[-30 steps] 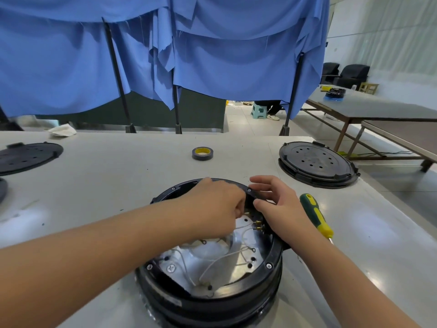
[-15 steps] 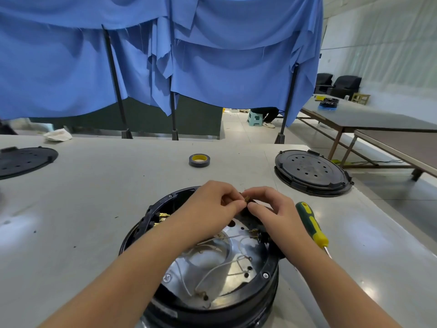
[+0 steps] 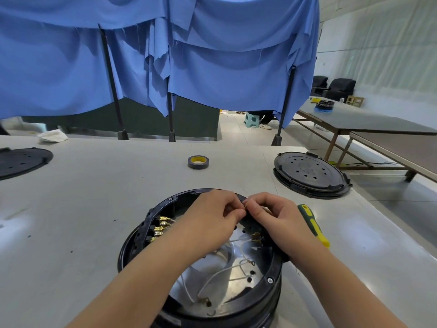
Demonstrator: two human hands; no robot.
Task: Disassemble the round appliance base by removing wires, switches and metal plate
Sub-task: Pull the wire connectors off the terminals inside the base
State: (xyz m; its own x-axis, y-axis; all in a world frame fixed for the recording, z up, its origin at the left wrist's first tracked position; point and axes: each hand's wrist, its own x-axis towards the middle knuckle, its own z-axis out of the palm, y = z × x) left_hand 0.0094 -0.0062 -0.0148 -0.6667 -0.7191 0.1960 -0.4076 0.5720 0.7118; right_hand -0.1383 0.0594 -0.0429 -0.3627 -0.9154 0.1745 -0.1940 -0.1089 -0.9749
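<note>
The round black plastic appliance base sits on the pale grey tabletop in the lower centre of the frame, open side up. Inside it lies a shiny silver metal plate with thin white wires looping across it, and a row of brass terminals lines the inner wall on the left.

Both forearms reach in from the bottom edge of the frame and meet above the far rim of the base. The left hand has its back turned up, its fingers curled and its fingertips drawn in towards the right hand. The right hand is likewise knuckles-up, with its fingers bent. The two hands touch at the fingertips, pinching something small between them at the rim; what it is cannot be told, since the fingers hide it.

Just right of the right hand, a green and yellow handled screwdriver lies on the tabletop. A roll of dark tape with a yellow core rests farther back, in the centre. A round black perforated cover lies at the right, and another such cover at the left edge. Blue cloth hangs across the upper part of the frame.
</note>
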